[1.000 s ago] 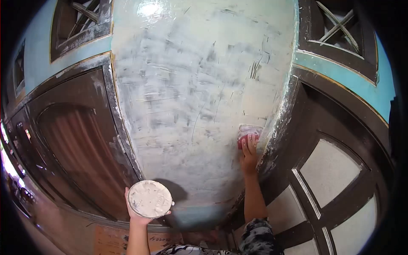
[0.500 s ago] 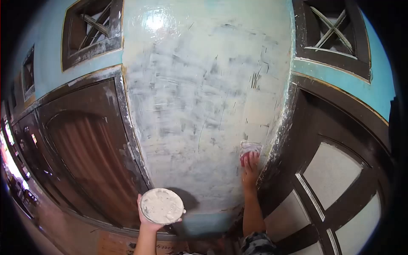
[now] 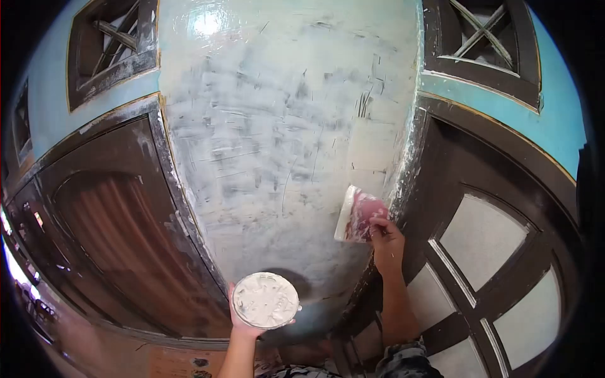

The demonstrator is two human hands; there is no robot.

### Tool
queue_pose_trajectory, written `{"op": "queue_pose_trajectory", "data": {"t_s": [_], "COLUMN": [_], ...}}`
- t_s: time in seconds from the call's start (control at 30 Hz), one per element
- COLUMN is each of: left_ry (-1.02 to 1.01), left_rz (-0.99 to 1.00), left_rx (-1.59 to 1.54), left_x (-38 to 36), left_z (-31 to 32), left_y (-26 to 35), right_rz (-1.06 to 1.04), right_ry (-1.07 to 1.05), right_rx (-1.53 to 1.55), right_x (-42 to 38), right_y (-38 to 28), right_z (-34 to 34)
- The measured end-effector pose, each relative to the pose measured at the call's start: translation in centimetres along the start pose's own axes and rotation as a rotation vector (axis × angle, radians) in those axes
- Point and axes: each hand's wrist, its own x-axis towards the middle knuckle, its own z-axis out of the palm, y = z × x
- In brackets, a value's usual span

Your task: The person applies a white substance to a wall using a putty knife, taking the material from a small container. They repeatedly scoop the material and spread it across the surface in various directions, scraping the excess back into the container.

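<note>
My right hand (image 3: 387, 242) pinches a pink plastic putty scraper (image 3: 368, 211) by its edge, white paste smeared along its broad blade side. The scraper is turned with its blade to the left, in front of the lower right of the wall panel (image 3: 271, 170). That panel carries patchy white putty with grey streaks and dark scratches. Low in the middle, my left hand (image 3: 242, 318) supports a round lid (image 3: 265, 300) from beneath, fingers curled round its rim. Off-white putty (image 3: 265, 299) covers the lid's face.
A brown door with a curtained panel (image 3: 120, 220) stands at the left. On the right is a dark door with pale panes (image 3: 482, 233). Vents with crossed bars (image 3: 482, 31) sit above both doors. Cardboard (image 3: 183, 362) lies on the floor below.
My right hand has drawn the scraper back from the wall and turned it so its blade faces left. My left hand with the lid has shifted right in view.
</note>
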Motion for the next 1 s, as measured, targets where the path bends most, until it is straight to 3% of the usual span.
{"op": "queue_pose_trajectory", "data": {"t_s": [0.1,0.17,0.2,0.27,0.4,0.47,0.53,0.57,0.6,0.63,0.67,0.73,0.8,0.93,1.0], "left_ry": [-0.003,-0.01,-0.009,0.008,-0.035,-0.048,-0.076,-0.051,-0.05,-0.064,-0.078,-0.08,-0.103,-0.094,-0.056], "left_rz": [-0.02,-0.013,-0.016,-0.003,-0.005,-0.006,-0.009,0.029,0.033,0.033,0.034,0.061,0.05,0.101,0.141], "left_rx": [0.057,0.004,-0.002,-0.043,-0.149,-0.105,-0.002,-0.235,-0.239,-0.217,-0.194,-0.218,-0.15,-0.183,-0.064], "left_x": [0.4,0.9,1.1,1.2,2.0,2.4,2.9,2.6,2.8,3.0,3.1,3.3,3.4,3.2,3.2], "left_z": [-0.6,-0.4,-0.5,-1.0,-0.3,-0.3,0.4,1.1,1.1,1.0,1.1,1.5,1.9,2.5,1.6], "left_y": [-0.4,-0.7,-0.7,-0.9,-1.5,-1.4,-1.3,-1.6,-1.6,-1.3,-1.2,-1.2,-1.2,-1.5,-1.3], "right_rz": [0.126,0.482,0.485,0.709,0.792,0.724,0.509,0.489,0.492,0.31,0.122,0.036,-0.078,-0.276,-0.54], "right_ry": [-0.167,-0.273,-0.271,-0.456,-0.739,-0.813,-1.005,-1.023,-1.028,-1.029,-1.019,-0.914,-0.922,-0.744,-0.696], "right_rx": [-0.2,0.071,0.065,0.163,-0.017,-0.052,-0.236,-0.387,-0.388,-0.564,-0.734,-0.661,-1.03,-1.177,-1.119], "right_x": [0.4,1.1,1.5,2.3,3.7,4.7,5.7,6.4,7.0,7.6,7.7,8.0,9.0,10.7,12.0], "right_y": [-0.9,-1.3,-2.0,-3.8,-6.8,-6.4,-6.7,-7.3,-7.9,-8.4,-8.6,-7.3,-6.9,-4.2,-3.3], "right_z": [-1.3,-3.0,-3.4,-4.4,-4.7,-5.3,-5.6,-5.5,-5.0,-4.5,-4.1,-3.3,-2.8,-2.9,-3.3]}}
